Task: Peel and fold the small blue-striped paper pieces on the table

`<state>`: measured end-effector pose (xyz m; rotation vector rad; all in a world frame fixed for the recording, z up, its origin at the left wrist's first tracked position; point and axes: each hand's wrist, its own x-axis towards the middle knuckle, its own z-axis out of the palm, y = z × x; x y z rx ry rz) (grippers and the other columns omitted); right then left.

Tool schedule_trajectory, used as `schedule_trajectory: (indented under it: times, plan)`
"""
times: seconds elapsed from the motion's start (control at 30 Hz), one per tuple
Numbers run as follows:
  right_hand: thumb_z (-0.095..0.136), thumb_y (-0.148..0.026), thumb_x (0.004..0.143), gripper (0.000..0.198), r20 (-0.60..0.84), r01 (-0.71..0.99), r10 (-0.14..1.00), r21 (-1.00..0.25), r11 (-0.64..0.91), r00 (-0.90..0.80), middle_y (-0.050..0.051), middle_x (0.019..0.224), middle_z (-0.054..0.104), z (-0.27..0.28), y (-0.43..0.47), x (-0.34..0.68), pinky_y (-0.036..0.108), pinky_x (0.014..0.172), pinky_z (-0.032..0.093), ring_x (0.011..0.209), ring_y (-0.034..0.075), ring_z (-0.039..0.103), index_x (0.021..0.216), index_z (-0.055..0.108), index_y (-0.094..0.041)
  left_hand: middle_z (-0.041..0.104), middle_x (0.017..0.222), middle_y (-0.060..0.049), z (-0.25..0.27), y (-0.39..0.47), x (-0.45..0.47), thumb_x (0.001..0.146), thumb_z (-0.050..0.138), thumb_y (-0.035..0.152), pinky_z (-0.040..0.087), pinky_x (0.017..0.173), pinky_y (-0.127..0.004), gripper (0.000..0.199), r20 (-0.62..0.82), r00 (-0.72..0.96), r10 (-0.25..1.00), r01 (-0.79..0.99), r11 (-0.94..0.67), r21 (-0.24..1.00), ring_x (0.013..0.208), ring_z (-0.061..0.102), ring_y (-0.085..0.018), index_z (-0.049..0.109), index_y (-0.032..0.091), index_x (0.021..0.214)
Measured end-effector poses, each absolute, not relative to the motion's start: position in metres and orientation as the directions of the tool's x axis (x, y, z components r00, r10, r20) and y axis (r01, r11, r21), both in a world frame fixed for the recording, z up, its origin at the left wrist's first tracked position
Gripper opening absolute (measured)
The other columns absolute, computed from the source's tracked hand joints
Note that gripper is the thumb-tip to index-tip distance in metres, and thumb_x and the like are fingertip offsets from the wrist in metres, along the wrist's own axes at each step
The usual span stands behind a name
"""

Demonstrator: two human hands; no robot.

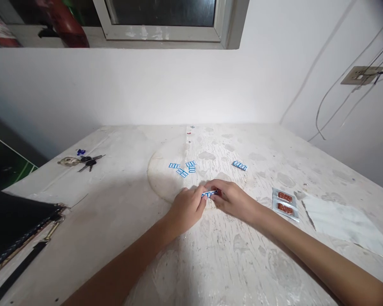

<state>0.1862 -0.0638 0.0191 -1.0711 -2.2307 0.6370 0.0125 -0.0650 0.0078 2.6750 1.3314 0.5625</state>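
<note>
Left hand (189,207) and right hand (230,196) meeting low over the white counter (121,221), fingertips of both pinched narrow on one small blue-and-white strip (210,194) held between them. Just beyond the left hand's knuckles, a cluster of loose blue strips (183,168); beyond the right hand, one more strip (239,165). Near the right wrist, on its outer side, a blister pack with two reddish tablets (285,203). Well off past the left hand, keys (83,161).

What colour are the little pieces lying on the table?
The little pieces are blue and white striped, seen in the head view.
</note>
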Motion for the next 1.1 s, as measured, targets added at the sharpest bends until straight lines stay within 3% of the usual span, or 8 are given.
schedule_trajectory:
  times: [0.17, 0.3, 0.43, 0.57, 0.7, 0.9, 1.1]
  plan:
    - [0.042, -0.003, 0.072, 0.039, 0.26, 0.555, 0.838, -0.65, 0.519, -0.48, 0.001, 0.088, 0.059, 0.018, -0.067, 0.187, 0.024, 0.062, 0.04, 0.07, 0.011, 0.052, 0.105, 0.052, -0.021, 0.057, 0.07, -0.003, 0.006, -0.067, 0.016, 0.088, 0.028, 0.015, 0.034, 0.056, -0.029, 0.019, 0.292, 0.617, 0.731, 0.76, -0.65, 0.02, 0.06, 0.05, -0.016, 0.047, 0.016, 0.085]
    - [0.05, -0.018, 0.076, 0.036, 0.2, 0.546, 0.88, -0.719, 0.431, -0.432, 0.001, 0.082, 0.056, 0.031, -0.064, 0.192, 0.023, 0.054, 0.04, 0.059, 0.01, 0.048, 0.111, 0.049, -0.021, 0.055, 0.068, -0.003, 0.003, -0.068, 0.018, 0.084, 0.03, 0.009, 0.034, 0.055, -0.03, 0.018, 0.261, 0.645, 0.718, 0.757, -0.647, -0.089, 0.058, 0.049, -0.017, 0.046, 0.017, 0.077]
    - [0.049, -0.024, 0.077, 0.029, 0.24, 0.554, 0.907, -0.728, 0.404, -0.345, 0.003, 0.08, 0.059, 0.049, -0.036, 0.192, 0.025, 0.057, 0.042, 0.059, 0.011, 0.05, 0.105, 0.052, -0.017, 0.055, 0.068, -0.003, 0.002, -0.068, 0.018, 0.08, 0.034, 0.005, 0.035, 0.057, -0.03, 0.016, 0.244, 0.632, 0.736, 0.77, -0.633, -0.084, 0.059, 0.049, -0.017, 0.046, 0.016, 0.079]
    - [0.045, -0.01, 0.073, 0.023, 0.278, 0.645, 0.83, -0.527, 0.553, -0.484, 0.006, 0.088, 0.063, 0.051, 0.018, 0.171, 0.026, 0.068, 0.042, 0.072, 0.014, 0.055, 0.088, 0.062, -0.014, 0.056, 0.069, -0.003, 0.002, -0.068, 0.019, 0.078, 0.036, 0.004, 0.036, 0.058, -0.031, 0.016, 0.244, 0.624, 0.742, 0.775, -0.628, -0.073, 0.06, 0.05, -0.017, 0.046, 0.015, 0.08]
    - [0.052, -0.008, 0.066, 0.035, 0.123, 0.759, 0.836, -0.365, 0.539, -0.534, 0.008, 0.104, 0.061, 0.042, 0.065, 0.144, 0.026, 0.076, 0.04, 0.09, 0.018, 0.055, 0.099, 0.062, -0.015, 0.056, 0.07, -0.004, 0.001, -0.068, 0.018, 0.08, 0.036, 0.006, 0.038, 0.06, -0.032, 0.014, 0.246, 0.628, 0.739, 0.771, -0.633, -0.066, 0.062, 0.051, -0.018, 0.046, 0.015, 0.08]
    - [0.062, -0.012, 0.055, 0.047, 0.006, 0.823, 0.884, -0.361, 0.439, -0.468, 0.006, 0.084, 0.065, 0.036, 0.086, 0.134, 0.028, 0.065, 0.04, 0.075, 0.019, 0.057, 0.101, 0.063, -0.016, 0.057, 0.072, -0.003, 0.002, -0.069, 0.019, 0.08, 0.035, 0.006, 0.039, 0.062, -0.032, 0.015, 0.238, 0.633, 0.736, 0.766, -0.641, -0.054, 0.064, 0.053, -0.017, 0.047, 0.015, 0.082]
    - [0.054, -0.014, 0.063, 0.017, 0.0, 0.785, 0.875, -0.443, 0.433, -0.483, 0.002, 0.065, 0.062, 0.04, 0.074, 0.146, 0.023, 0.056, 0.038, 0.063, 0.014, 0.055, 0.072, 0.068, -0.013, 0.058, 0.071, -0.003, 0.007, -0.07, 0.018, 0.084, 0.033, 0.009, 0.039, 0.061, -0.031, 0.015, 0.218, 0.617, 0.756, 0.777, -0.629, -0.019, 0.064, 0.054, -0.017, 0.047, 0.015, 0.082]
